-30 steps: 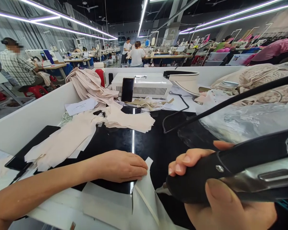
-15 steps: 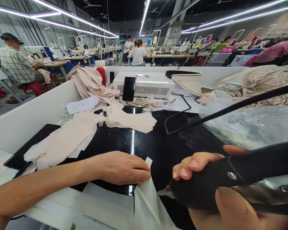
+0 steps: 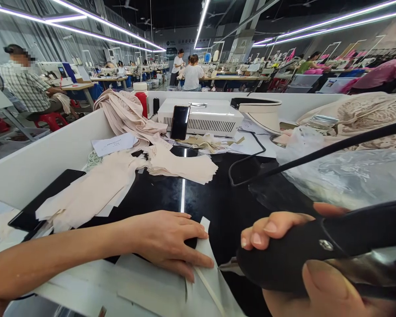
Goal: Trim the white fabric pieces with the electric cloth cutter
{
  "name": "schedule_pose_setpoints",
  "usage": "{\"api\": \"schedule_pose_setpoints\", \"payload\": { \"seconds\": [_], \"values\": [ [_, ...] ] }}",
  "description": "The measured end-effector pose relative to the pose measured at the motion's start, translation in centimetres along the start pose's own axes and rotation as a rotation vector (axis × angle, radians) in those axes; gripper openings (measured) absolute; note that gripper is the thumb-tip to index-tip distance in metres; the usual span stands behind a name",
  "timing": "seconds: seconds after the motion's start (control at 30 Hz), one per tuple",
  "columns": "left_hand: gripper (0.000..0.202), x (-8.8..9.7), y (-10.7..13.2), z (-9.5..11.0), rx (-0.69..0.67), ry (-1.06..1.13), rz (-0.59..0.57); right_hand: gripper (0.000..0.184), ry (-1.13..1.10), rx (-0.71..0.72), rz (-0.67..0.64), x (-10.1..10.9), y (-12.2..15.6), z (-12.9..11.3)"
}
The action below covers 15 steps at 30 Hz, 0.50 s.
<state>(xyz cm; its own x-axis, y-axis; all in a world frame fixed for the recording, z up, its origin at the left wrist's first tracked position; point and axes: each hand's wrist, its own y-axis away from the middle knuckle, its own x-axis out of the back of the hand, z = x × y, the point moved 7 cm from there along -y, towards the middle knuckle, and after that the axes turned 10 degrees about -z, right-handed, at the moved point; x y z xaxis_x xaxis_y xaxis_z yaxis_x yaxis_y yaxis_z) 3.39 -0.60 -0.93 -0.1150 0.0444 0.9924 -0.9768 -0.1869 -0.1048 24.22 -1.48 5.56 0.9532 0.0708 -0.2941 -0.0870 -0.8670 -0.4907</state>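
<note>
My left hand (image 3: 171, 242) lies with fingers spread on a pale translucent sheet (image 3: 209, 275), near its narrow far end. A thin light strip (image 3: 208, 288) runs along this sheet, beginning under my fingers. At the right, my right hand (image 3: 326, 281) is wrapped round a black-handled tool (image 3: 284, 255) with a shiny metal part, which looks like an electric iron. Most of its underside is hidden; a small pale bit shows at its left end, close to the sheet. Beneath is a glossy black work surface (image 3: 224, 202).
Stacks of beige cut fabric (image 3: 181, 165) lie beyond my left hand. A white vented box (image 3: 214, 119) with a phone (image 3: 180, 122) against it stands behind. A black cable (image 3: 333, 147) crosses above clear plastic bags (image 3: 359, 176) on the right. Co-workers sit at sewing machines farther off.
My left hand's fingers have spread from close together to apart, some reaching nearer along the strip. The right hand keeps its grip on the tool. The whole view has shifted slightly.
</note>
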Motion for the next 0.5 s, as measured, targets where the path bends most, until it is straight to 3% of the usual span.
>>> {"api": "schedule_pose_setpoints", "payload": {
  "seconds": [0.2,0.4,0.5],
  "values": [
    [0.043,-0.5,-0.2,-0.1,0.028,0.004,-0.047,0.054,0.017,-0.015,0.036,-0.1,-0.5,0.0],
    [0.044,0.0,0.0,0.1,0.005,0.007,0.043,0.052,0.054,0.13,0.092,-1.2,-0.9,0.9],
    [0.044,-0.1,0.1,0.1,0.003,0.009,0.058,0.048,0.06,0.134,0.094,-1.7,-1.0,1.3]
  ]
}}
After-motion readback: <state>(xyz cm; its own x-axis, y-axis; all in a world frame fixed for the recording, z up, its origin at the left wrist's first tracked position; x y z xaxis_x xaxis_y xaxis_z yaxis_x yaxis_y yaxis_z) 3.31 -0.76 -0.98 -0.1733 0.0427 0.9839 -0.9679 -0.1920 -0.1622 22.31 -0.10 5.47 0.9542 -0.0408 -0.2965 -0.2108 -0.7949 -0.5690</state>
